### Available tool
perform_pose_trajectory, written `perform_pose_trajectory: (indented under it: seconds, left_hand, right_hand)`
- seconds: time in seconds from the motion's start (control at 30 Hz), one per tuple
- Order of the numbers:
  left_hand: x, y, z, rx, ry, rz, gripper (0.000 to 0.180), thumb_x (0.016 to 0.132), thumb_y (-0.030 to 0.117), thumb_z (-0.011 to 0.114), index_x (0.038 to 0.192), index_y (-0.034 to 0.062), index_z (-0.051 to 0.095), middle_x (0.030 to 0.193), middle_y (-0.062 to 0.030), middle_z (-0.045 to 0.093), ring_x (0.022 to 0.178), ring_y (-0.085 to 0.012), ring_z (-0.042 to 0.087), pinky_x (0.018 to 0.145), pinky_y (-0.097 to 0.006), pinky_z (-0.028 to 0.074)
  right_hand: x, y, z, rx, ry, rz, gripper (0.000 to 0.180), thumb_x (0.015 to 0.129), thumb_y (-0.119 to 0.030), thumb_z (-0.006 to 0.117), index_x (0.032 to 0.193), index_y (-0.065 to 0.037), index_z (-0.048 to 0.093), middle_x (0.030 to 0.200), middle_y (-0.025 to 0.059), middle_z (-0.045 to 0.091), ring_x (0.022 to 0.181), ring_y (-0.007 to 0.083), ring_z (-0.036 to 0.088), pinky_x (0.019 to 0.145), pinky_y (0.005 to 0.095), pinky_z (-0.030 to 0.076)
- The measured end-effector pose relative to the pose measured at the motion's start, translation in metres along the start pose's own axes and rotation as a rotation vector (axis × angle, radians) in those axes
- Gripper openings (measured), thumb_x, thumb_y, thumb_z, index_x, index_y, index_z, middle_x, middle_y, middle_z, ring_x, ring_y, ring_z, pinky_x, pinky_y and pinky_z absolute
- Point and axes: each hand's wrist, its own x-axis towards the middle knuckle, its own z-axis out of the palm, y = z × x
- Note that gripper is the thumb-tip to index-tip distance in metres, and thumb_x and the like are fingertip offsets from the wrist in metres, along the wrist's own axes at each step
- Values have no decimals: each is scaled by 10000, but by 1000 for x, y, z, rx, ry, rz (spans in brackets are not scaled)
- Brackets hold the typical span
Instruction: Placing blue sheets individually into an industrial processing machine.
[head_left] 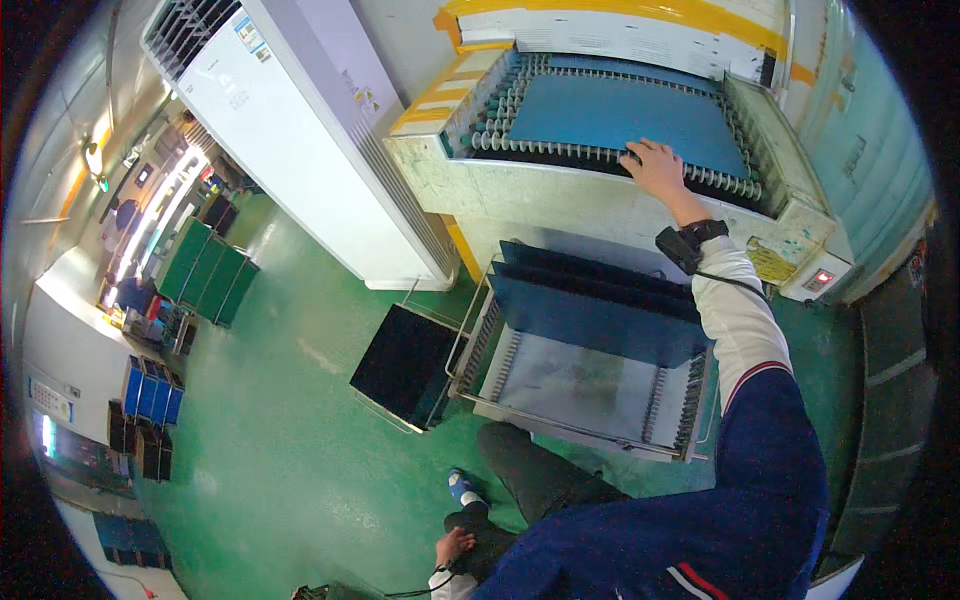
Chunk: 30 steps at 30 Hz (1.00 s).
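My right hand (658,168) reaches over the front wall of the roller machine (600,205). Its fingers are spread above the front row of rollers, at the near edge of a flat blue panel (620,115); whether the fingertips touch the panel is hard to tell. A black device is strapped round my right wrist. Below stands a metal rack (575,385) with slotted sides, and several dark blue panels (600,310) stand upright in its far part. My left hand (455,546) lies on my thigh, fingers loosely apart, with nothing seen in it.
Left of the rack, a dark panel (408,365) lies on a wire frame on the green floor (300,440). A tall white air conditioner (300,140) stands beside the machine. Farther left are green panels (205,270) and blue crates (152,390). A red switch (820,279) glows at the machine's right.
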Motion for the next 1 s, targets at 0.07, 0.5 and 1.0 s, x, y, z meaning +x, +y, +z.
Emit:
perform_pose_trajectory:
  seconds: [0.07, 0.5, 1.0]
  left_hand:
    - [4, 0, 0, -41, -25, -16, 344, 834, 250, 452, 960, -68, 424, 870, -232, 554, 714, -345, 565, 617, -371, 476]
    - [1, 0, 4, 14, 40, -3, 269, 829, 223, 436, 869, -40, 474, 823, -206, 582, 669, -290, 583, 586, -338, 476]
    - [-16, 5, 12, 29, -18, 79, 268, 834, 235, 421, 924, -15, 459, 808, -193, 569, 663, -287, 567, 569, -363, 477]
  right_hand:
    - [-2, 4, 10, -16, 67, -27, 439, 766, -447, 433, 1120, -192, 485, 1236, 90, 382, 1141, 289, 328, 908, 485, 265]
    - [24, 5, 16, 5, 69, -85, 464, 752, -458, 455, 1119, -175, 487, 1212, 96, 407, 1107, 300, 371, 897, 462, 293]
    - [-186, -44, 22, 700, -345, -272, 310, 725, -250, 575, 955, -44, 551, 859, 125, 595, 786, 250, 573, 708, 327, 438]
